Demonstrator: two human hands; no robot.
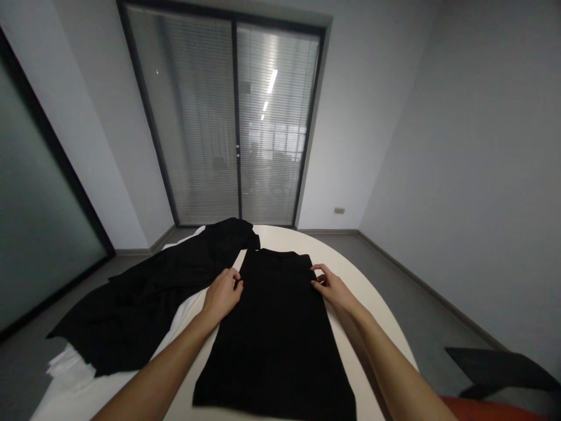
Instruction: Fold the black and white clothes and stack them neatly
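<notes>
A black skirt (276,333) lies flat on the round white table (359,280), its narrow waist end away from me and its wide hem near me. At its upper left edge is my left hand (222,292), fingers curled and closed on the fabric. Across from it, my right hand (333,286) has its fingertips bent on the upper right edge, the index finger and thumb a little apart. The fabric under the fingertips is partly hidden.
Left of the skirt, a heap of black clothing (149,292) lies over white cloth (74,374) and hangs past the table's edge. A black chair part (499,368) and something orange-red (482,409) are at the lower right. Glass doors with blinds (197,128) stand beyond the table.
</notes>
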